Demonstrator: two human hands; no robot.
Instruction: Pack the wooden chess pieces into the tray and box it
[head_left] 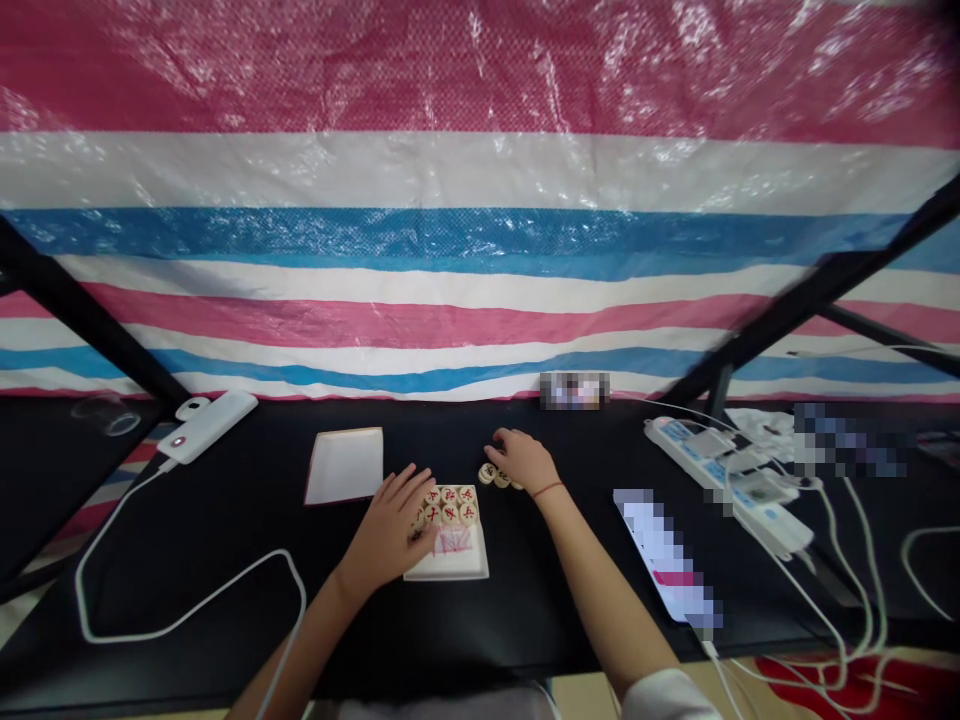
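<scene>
A shallow white box (446, 573) lies on the black table, with several round xiangqi pieces (450, 513) in rows in its far part. Red marks show on its white near part. My left hand (391, 525) rests over the box's left side, fingers stretched out and slightly apart, hiding some pieces. Right of the box, a small group of loose xiangqi pieces (487, 473) is on the table. My right hand (523, 460) curls over this group with bent fingers; its palm side and some of the pieces are hidden.
Behind my left hand is a white box lid (345, 466), inside up. A white power bank (210, 427) with a looping cable stands far left. On the right are a phone (660, 560), a power strip (727, 480) and tangled cables. Striped sheeting (450, 240) hangs behind the table.
</scene>
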